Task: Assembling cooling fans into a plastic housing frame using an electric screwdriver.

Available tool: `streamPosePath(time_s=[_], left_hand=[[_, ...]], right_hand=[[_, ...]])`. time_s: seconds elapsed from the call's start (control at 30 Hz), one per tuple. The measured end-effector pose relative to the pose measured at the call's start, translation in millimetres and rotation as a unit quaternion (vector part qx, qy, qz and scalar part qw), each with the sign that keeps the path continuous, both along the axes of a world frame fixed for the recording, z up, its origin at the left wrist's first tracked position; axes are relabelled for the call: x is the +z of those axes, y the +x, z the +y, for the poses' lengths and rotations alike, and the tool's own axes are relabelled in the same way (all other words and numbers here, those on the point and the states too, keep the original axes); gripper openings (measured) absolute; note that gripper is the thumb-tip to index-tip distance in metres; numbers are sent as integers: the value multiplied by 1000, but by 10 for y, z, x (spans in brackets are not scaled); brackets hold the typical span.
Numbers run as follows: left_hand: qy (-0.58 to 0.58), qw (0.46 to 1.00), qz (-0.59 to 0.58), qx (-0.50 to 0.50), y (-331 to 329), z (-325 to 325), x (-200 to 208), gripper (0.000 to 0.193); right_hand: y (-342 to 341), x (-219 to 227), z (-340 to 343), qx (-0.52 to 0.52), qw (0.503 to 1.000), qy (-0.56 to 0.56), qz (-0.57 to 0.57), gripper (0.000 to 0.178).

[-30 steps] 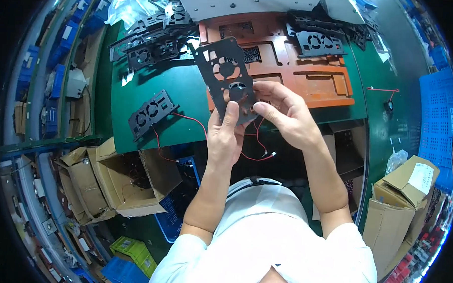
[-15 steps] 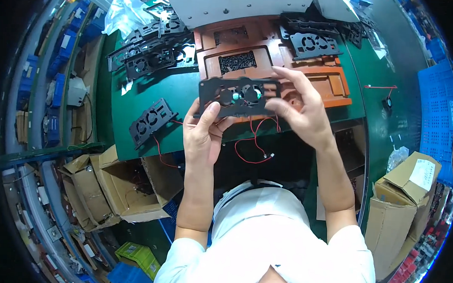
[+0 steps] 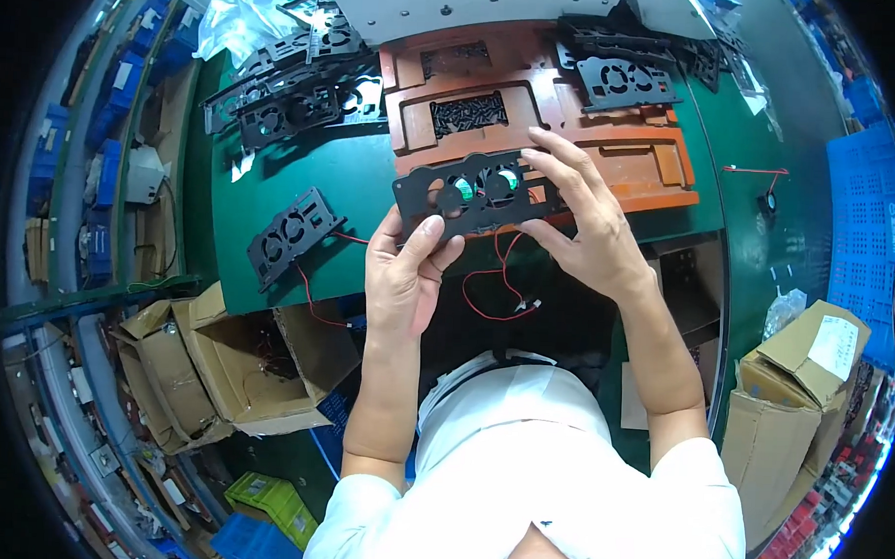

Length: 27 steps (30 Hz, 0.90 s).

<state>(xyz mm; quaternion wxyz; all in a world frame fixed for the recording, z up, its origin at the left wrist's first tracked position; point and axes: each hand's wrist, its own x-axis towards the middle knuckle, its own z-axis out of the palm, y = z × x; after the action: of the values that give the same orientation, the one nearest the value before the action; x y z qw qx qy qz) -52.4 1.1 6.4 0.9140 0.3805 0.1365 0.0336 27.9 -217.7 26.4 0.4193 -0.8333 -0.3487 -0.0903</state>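
Above the near edge of the bench I hold a black fan bracket with two small fans showing through its round openings. My left hand is closed on its lower left corner, the thumb on the front face. Around the right end is my right hand, thumb at the lower edge and fingertips at the upper edge. Red wires with small white connectors hang below the bracket. To the left, a similar fan bracket lies on the green bench top, its red leads drooping over the edge.
An orange tray behind my hands holds many black screws. More black brackets are piled at the back left and back right. A loose fan lies at right. Cardboard boxes stand below the bench.
The bracket has tilted, its right end now slightly higher. My right fingers and thumb have shifted around that end. The left hand keeps its grip.
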Motion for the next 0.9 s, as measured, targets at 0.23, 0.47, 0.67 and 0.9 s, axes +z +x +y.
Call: streamPosePath(time_s=[0.23, 0.47, 0.67, 0.9], left_hand=[[523, 834, -100, 143, 224, 35, 60, 67], [680, 704, -188, 87, 411, 31, 144, 75], [759, 620, -198, 20, 451, 1, -34, 65], [766, 610, -202, 18, 440, -5, -71, 68]], right_hand=[[244, 57, -196, -75, 997, 13, 16, 70], [219, -32, -187, 1, 995, -98, 29, 61], [205, -66, -138, -16, 991, -130, 17, 58], [187, -91, -137, -22, 993, -114, 28, 56]])
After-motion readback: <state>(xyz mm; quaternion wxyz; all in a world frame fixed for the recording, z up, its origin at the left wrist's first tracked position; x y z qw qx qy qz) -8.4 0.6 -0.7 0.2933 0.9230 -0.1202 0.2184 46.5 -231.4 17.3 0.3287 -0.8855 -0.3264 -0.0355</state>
